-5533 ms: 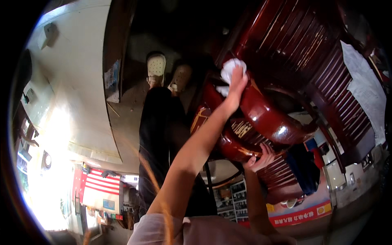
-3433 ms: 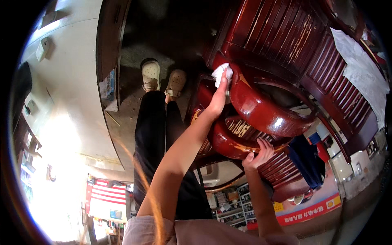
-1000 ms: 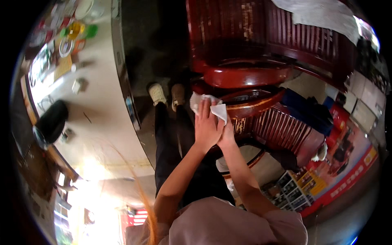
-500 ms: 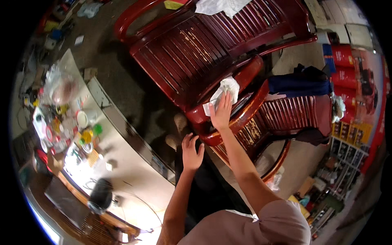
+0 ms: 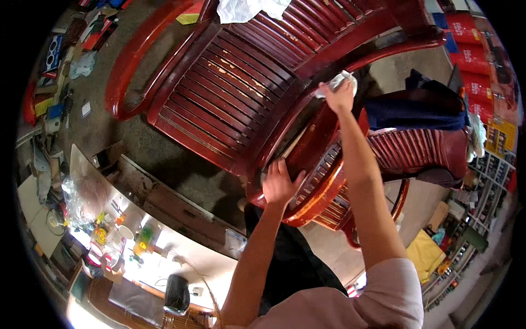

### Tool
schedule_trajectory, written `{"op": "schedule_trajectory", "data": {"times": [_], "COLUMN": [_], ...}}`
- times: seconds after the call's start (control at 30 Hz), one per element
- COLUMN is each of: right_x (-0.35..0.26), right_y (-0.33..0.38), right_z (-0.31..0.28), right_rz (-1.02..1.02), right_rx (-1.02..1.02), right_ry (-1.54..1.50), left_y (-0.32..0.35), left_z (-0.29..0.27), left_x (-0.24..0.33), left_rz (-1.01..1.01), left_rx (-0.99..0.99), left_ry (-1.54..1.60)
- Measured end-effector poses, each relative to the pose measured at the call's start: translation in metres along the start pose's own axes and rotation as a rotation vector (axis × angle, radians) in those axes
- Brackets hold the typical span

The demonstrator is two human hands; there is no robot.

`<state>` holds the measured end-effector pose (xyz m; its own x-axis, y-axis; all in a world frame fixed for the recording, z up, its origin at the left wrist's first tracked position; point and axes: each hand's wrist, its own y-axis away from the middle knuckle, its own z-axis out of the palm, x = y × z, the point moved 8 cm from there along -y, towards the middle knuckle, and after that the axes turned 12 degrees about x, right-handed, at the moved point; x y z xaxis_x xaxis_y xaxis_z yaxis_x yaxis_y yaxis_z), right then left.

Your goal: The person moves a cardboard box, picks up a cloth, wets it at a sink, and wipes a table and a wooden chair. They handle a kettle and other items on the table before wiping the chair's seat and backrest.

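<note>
A dark red wooden chair (image 5: 189, 118) with a slatted seat and worn patches fills the upper middle. My right hand (image 5: 339, 97) reaches to the far part of its right armrest, fingers bent over a crumpled white cloth (image 5: 347, 80) on the wood. Nearer to me, my left hand (image 5: 279, 183) lies on the front of that armrest with the fingers spread and nothing in them. A second red slatted chair (image 5: 422, 151) stands close on the right, its curved arm almost against the first. Dark blue fabric (image 5: 413, 111) is draped over it.
A white table (image 5: 211, 244) at the lower left carries bottles, cups, plastic bags and a black round object (image 5: 177, 294). White sheeting (image 5: 241, 10) lies over the first chair's far side. Red containers (image 5: 471, 60) and a rack of small items (image 5: 476, 205) line the right.
My right hand has slid the cloth away from me along the armrest. My left hand has come down from the air onto the armrest's front. The whole view has shifted.
</note>
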<state>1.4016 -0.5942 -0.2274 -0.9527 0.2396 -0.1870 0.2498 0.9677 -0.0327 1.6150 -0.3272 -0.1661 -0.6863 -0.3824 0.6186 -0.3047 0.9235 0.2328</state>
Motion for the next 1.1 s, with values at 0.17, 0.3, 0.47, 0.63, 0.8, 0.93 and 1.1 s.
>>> {"op": "schedule_trajectory", "data": {"times": [0.17,0.3,0.47,0.63,0.8,0.93,1.1], "right_x": [0.054,0.084,0.062,0.01,-0.041,-0.085,-0.123], "right_y": [-0.066,-0.096,-0.079,0.005,0.099,0.181,0.261], "right_z": [0.044,0.063,0.054,-0.004,-0.055,-0.086,-0.092], "right_rz": [0.094,0.198,-0.018,-0.322,-0.369,-0.246,0.032], "right_rx": [-0.225,-0.192,-0.143,0.045,0.055,-0.039,-0.071], "right_ry": [-0.092,-0.273,-0.318,-0.234,-0.191,-0.197,-0.402], "left_y": [0.006,0.007,0.005,0.008,0.008,0.001,-0.058], "left_z": [0.0,0.0,-0.002,-0.001,0.002,0.005,-0.071], "left_x": [-0.003,-0.004,0.0,-0.001,-0.001,-0.006,-0.037], "left_rz": [0.041,0.019,0.04,0.062,0.058,0.026,0.338], "left_rx": [0.131,0.128,0.161,0.145,0.127,-0.133,-0.322], "left_ry": [0.0,0.043,0.013,-0.019,0.003,0.171,0.316]}}
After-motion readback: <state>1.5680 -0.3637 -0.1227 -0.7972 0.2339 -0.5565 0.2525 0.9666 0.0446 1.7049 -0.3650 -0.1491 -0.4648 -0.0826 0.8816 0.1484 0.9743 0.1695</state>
